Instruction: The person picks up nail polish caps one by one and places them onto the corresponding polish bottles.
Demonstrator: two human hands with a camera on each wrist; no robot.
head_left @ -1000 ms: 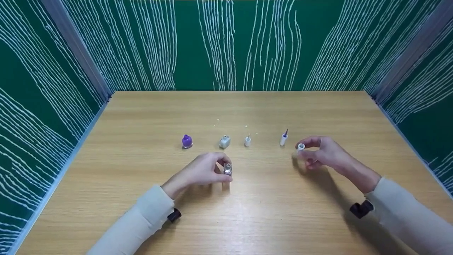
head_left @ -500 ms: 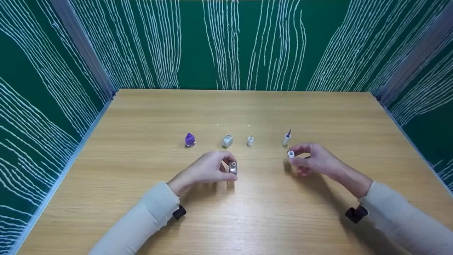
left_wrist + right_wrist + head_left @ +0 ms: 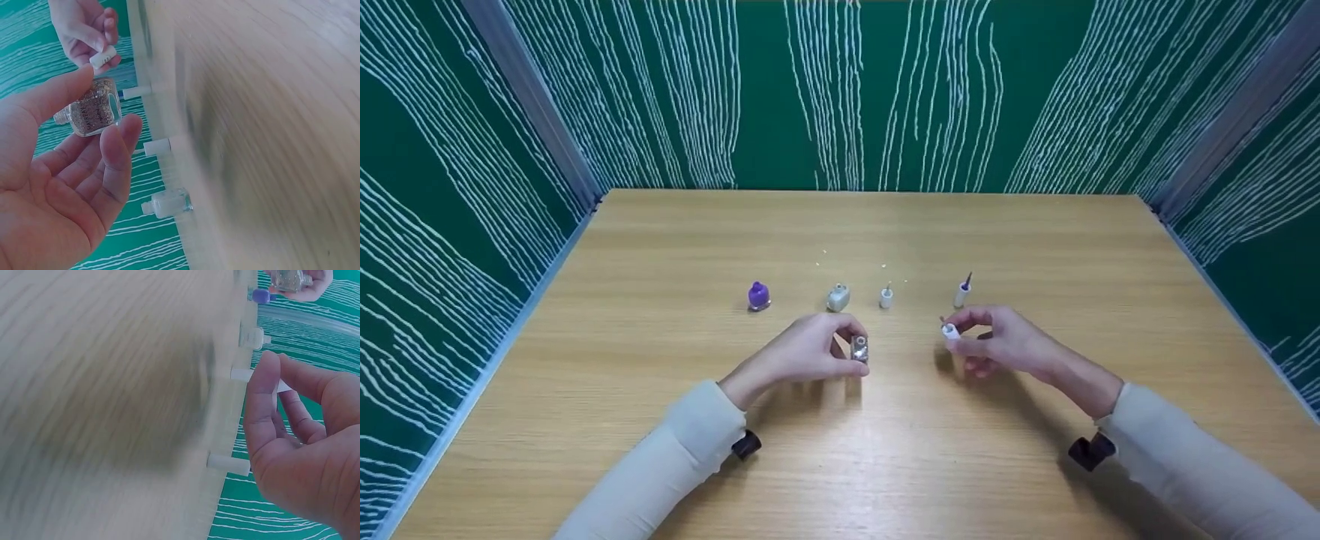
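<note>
My left hand holds a small glitter nail polish bottle upright between thumb and fingers, slightly above the table. Its neck has no cap on it, and the left wrist view shows brown-silver glitter inside the clear glass bottle. To the right, my right hand pinches a white nail polish cap between thumb and fingertips. The cap's hollow end tilts up; I cannot make out its brush. A gap separates cap and bottle. In the right wrist view, fingers cover most of the cap.
Behind the hands, a purple polish bottle and a pale one stand uncapped in a row. Two white caps stand brush-up: one with a pale brush, one with a purple brush. Tiny specks dot the wooden table.
My right hand has moved left with the white cap, which now tilts more. The left hand has shifted slightly to the right with the glitter bottle, so the gap between them has narrowed.
</note>
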